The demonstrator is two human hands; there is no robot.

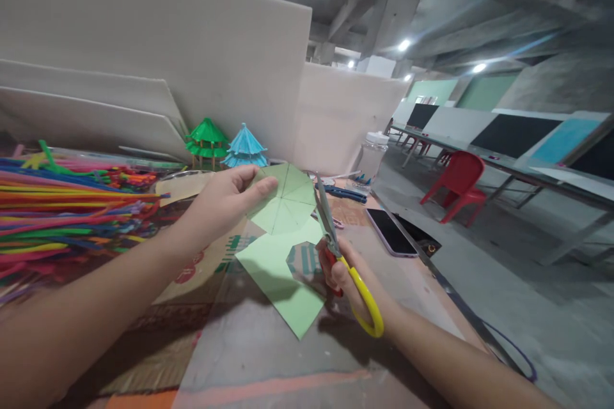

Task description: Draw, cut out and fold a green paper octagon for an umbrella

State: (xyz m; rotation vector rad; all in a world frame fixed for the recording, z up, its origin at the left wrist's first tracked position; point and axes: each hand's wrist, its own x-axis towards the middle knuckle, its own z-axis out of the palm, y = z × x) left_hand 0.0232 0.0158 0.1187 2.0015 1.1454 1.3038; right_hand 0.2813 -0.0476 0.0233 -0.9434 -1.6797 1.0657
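Observation:
Between the thumb and fingers of my left hand [235, 195] is a light green paper polygon [288, 198], with straight pencil lines crossing at its middle. My right hand [352, 281] grips a pair of scissors [328, 214] with red and yellow handles. The blades point up and away, close to the paper's right edge; whether they touch it I cannot tell. Below lies a second green sheet [283, 291] with a many-sided hole cut through it, the table covering showing inside.
Colourful pipe cleaners [71, 223] are heaped at the left. Two small paper-roofed models, one green [207, 138] and one blue [244, 146], stand at the back. A phone [392, 232] and a clear jar [372, 160] are at the right, near the table edge. White boards [240, 64] rise behind.

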